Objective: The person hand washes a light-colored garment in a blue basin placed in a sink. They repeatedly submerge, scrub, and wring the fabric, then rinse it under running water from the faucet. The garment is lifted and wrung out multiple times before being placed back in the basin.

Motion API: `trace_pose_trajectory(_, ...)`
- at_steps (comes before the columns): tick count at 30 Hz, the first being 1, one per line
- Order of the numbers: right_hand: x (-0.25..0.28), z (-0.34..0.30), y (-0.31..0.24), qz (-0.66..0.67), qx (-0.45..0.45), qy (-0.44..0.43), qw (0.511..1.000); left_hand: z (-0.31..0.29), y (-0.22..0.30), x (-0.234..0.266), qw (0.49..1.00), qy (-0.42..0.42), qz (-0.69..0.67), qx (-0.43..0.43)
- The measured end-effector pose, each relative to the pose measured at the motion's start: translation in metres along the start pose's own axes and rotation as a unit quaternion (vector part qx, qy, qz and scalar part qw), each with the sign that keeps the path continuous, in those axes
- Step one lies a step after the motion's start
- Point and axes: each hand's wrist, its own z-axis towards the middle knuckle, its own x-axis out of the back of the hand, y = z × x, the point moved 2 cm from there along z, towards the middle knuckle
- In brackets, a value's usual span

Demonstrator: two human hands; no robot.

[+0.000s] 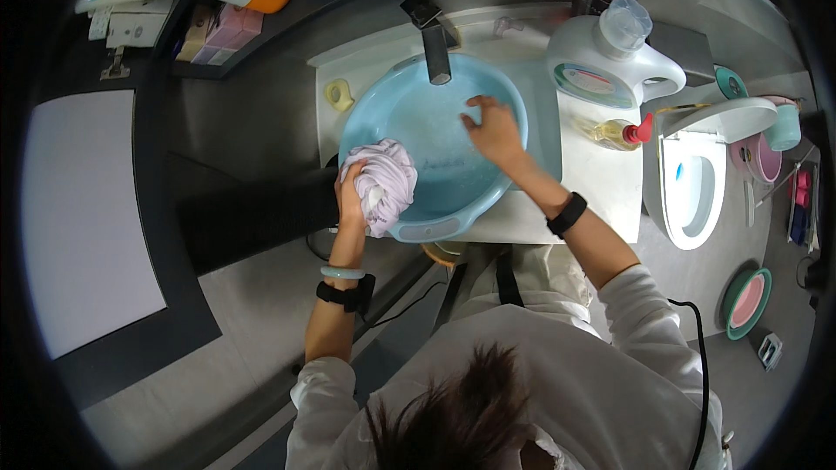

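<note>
A light blue plastic basin point(457, 224) holding water sits under a dark square faucet point(435, 48). At the basin's left rim, my left hand point(351, 198) grips a bunched, pale lilac-white cloth point(386, 183), which looks wet and crumpled. What kind of garment or towel it is, I cannot tell. My right hand point(495, 129) hovers over the right side of the basin with nothing in it, its fingers bent and apart. Whether its fingertips touch the water is not clear.
Right of the basin, a large white detergent jug point(601, 65) and a clear bottle with a red pump point(618, 132) stand on the white counter point(601, 200). A yellow ring-shaped item point(338, 94) lies at the left. An open toilet point(692, 183) stands farther right. The cabinet door point(96, 218) hangs open leftward.
</note>
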Motion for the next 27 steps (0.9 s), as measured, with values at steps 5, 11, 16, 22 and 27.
trace_pose_trajectory(5,0.014,0.01,0.036,-0.187,-0.005,0.136,0.973,-0.018,0.009,0.018,0.993,0.022,0.068,-0.098)
trace_pose_trajectory(11,0.02,0.034,0.064,-0.021,-0.176,-0.028,0.984,-0.023,0.01,0.015,0.997,0.041,0.063,-0.013)
trace_pose_trajectory(16,0.021,0.03,0.074,0.042,-0.148,0.0,0.988,-0.033,0.009,0.012,0.999,0.021,0.031,-0.007)
trace_pose_trajectory(22,0.008,-0.002,0.08,0.164,-0.226,-0.039,0.959,-0.074,0.047,0.02,0.999,0.017,-0.008,-0.044)
trace_pose_trajectory(27,-0.013,-0.023,0.081,0.247,-0.272,-0.067,0.928,-0.098,0.094,0.002,0.997,-0.017,0.01,-0.081)
